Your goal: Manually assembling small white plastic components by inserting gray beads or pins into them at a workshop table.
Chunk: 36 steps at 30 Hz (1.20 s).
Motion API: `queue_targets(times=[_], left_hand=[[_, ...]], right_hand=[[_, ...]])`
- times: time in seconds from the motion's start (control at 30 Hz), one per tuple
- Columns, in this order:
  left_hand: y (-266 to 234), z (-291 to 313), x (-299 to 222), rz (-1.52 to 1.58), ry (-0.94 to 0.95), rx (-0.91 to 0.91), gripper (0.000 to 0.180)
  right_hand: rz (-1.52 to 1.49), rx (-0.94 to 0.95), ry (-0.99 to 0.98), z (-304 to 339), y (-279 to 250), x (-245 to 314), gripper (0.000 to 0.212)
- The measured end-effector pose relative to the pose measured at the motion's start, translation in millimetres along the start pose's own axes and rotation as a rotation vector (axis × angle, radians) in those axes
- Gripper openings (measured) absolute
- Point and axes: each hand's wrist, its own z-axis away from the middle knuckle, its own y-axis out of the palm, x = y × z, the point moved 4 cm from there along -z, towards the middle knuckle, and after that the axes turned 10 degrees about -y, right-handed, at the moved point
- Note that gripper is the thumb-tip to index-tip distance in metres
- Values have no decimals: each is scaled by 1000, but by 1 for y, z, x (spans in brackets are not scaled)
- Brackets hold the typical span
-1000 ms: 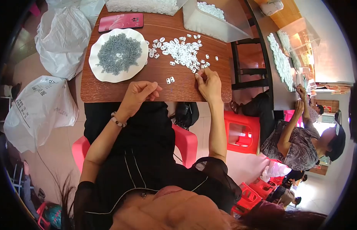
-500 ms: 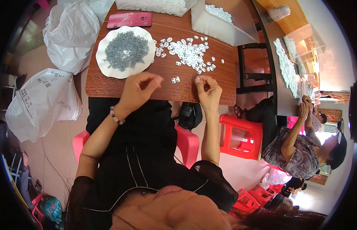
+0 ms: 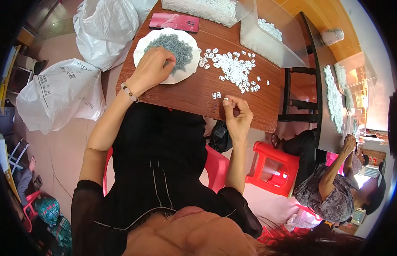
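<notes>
My left hand (image 3: 153, 70) is over the scalloped white plate (image 3: 141, 57). Its fingers curl down into a heap of small grey plastic pins (image 3: 183, 51); whatever they pinch is hidden. Above the table's near edge, my right hand (image 3: 237, 117) pinches a small white plastic piece (image 3: 226, 101) between thumb and forefinger. Just left of that piece, two white two-holed pieces (image 3: 216, 95) lie side by side on the wood. A loose pile of the same white pieces (image 3: 237, 70) spreads beyond my right hand.
A pink phone (image 3: 173, 22) lies behind the plate on the brown table (image 3: 181, 100). Clear bins of white pieces (image 3: 271, 47) stand at the back. White sacks (image 3: 64, 96) are at left. A red stool (image 3: 273, 168) and another person (image 3: 326, 187) at a dark table are at right.
My left hand has moved forward from the table's near edge onto the grey pins in the plate. The right hand keeps its pinch by the two white pieces. The whole view has shifted and turned slightly.
</notes>
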Motion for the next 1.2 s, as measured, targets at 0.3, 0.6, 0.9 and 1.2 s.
queue_targets(times=[0.3, 0.6, 0.9, 1.2], left_hand=[[12, -7, -2, -48, 51, 7, 10], [17, -11, 7, -2, -13, 38, 6], [22, -12, 5, -33, 10, 39, 10], [14, -13, 10, 131, -46, -7, 12]], right_hand=[[-8, 10, -48, 2, 4, 2, 13], [8, 32, -55, -1, 9, 9, 12], [24, 64, -72, -1, 14, 13, 12], [19, 83, -56, -3, 18, 10, 11]])
